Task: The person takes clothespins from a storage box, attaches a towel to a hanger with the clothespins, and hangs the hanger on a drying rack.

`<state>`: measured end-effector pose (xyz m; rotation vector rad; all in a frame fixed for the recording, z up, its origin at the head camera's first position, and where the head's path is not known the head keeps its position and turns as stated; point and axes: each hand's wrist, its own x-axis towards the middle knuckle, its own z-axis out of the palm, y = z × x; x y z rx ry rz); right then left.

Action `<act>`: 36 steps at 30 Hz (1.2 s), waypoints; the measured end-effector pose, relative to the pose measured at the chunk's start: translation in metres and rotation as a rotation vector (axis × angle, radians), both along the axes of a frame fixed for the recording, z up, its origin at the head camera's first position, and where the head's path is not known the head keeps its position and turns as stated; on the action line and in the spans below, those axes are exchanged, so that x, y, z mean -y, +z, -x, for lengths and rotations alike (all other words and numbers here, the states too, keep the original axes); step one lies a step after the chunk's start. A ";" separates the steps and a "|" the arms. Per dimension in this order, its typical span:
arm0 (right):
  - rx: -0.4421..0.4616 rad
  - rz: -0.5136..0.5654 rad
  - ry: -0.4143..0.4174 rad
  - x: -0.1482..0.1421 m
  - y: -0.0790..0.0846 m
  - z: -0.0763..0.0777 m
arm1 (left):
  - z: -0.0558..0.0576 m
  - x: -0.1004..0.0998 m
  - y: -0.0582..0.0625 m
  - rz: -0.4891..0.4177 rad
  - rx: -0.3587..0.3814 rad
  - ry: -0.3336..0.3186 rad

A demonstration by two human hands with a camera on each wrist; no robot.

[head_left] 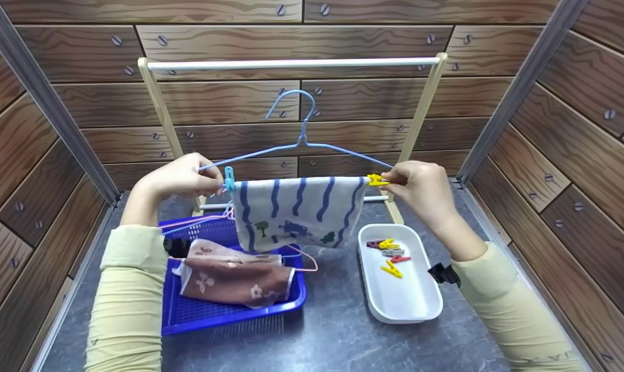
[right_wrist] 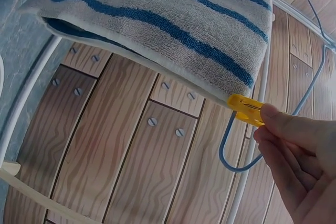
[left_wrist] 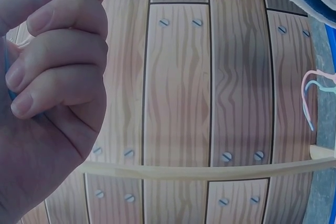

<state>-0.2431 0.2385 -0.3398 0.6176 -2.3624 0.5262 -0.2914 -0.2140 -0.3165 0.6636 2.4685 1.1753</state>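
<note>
A blue wire clothes hanger [head_left: 337,149] is held up with its hook at the top. Over its lower bar hangs a white towel [head_left: 304,214] with wavy blue stripes and small printed figures. My left hand [head_left: 185,175] grips the hanger's left end, fingers curled in the left wrist view, beside a light-blue clothespin [head_left: 229,179] on the towel's left corner. At the right corner, my right hand [head_left: 420,186] pinches a yellow clothespin [right_wrist: 245,109] between thumb and fingers. That clothespin sits on the towel's edge by the hanger's bend.
A blue basket [head_left: 229,315] holds a brown patterned cloth [head_left: 234,279] and more hangers. To the right, a white tray [head_left: 402,305] contains several clothespins [head_left: 392,268]. Behind the hanger stands a drying rack with a white rail [head_left: 291,64], near the wood-patterned wall.
</note>
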 end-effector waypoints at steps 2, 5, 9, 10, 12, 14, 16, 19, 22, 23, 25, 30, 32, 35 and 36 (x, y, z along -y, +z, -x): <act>0.006 -0.012 0.011 0.002 0.001 0.000 | 0.001 0.000 -0.001 0.003 -0.005 -0.006; 0.020 -0.030 0.013 0.003 0.003 -0.001 | 0.002 0.001 -0.001 0.010 -0.018 -0.010; 0.049 -0.053 0.003 0.006 0.005 0.000 | 0.001 0.001 -0.001 0.018 -0.035 -0.007; 0.056 -0.058 0.001 0.006 0.005 0.000 | 0.001 0.001 0.000 0.020 -0.040 -0.006; 0.070 -0.066 0.000 0.007 0.006 0.000 | 0.001 0.001 0.000 0.022 -0.047 -0.005; 0.080 -0.071 -0.001 0.008 0.006 -0.001 | 0.000 0.000 0.000 0.024 -0.052 -0.003; 0.085 -0.073 -0.004 0.009 0.006 -0.001 | 0.000 0.000 0.000 0.025 -0.054 -0.001; 0.079 -0.080 -0.004 0.010 0.006 -0.001 | -0.001 0.000 0.001 0.027 -0.058 0.002; 0.057 -0.097 -0.002 0.011 0.005 -0.001 | -0.001 0.000 0.001 0.027 -0.062 0.005; 0.048 -0.104 -0.001 0.012 0.004 -0.002 | -0.001 0.000 0.000 0.027 -0.063 0.005; 0.032 -0.116 -0.004 0.013 0.003 -0.002 | -0.001 0.000 0.000 0.024 -0.063 0.003; -0.006 -0.135 -0.015 0.013 0.001 -0.001 | 0.000 0.000 -0.001 0.012 -0.057 -0.007; -0.031 -0.139 -0.016 0.013 0.000 -0.001 | 0.000 0.000 -0.002 0.010 -0.053 -0.007; -0.069 -0.141 -0.014 0.012 -0.002 0.000 | 0.000 0.000 -0.002 0.009 -0.048 -0.005; -0.081 -0.139 -0.011 0.012 -0.002 0.000 | 0.000 0.000 -0.002 0.010 -0.048 -0.004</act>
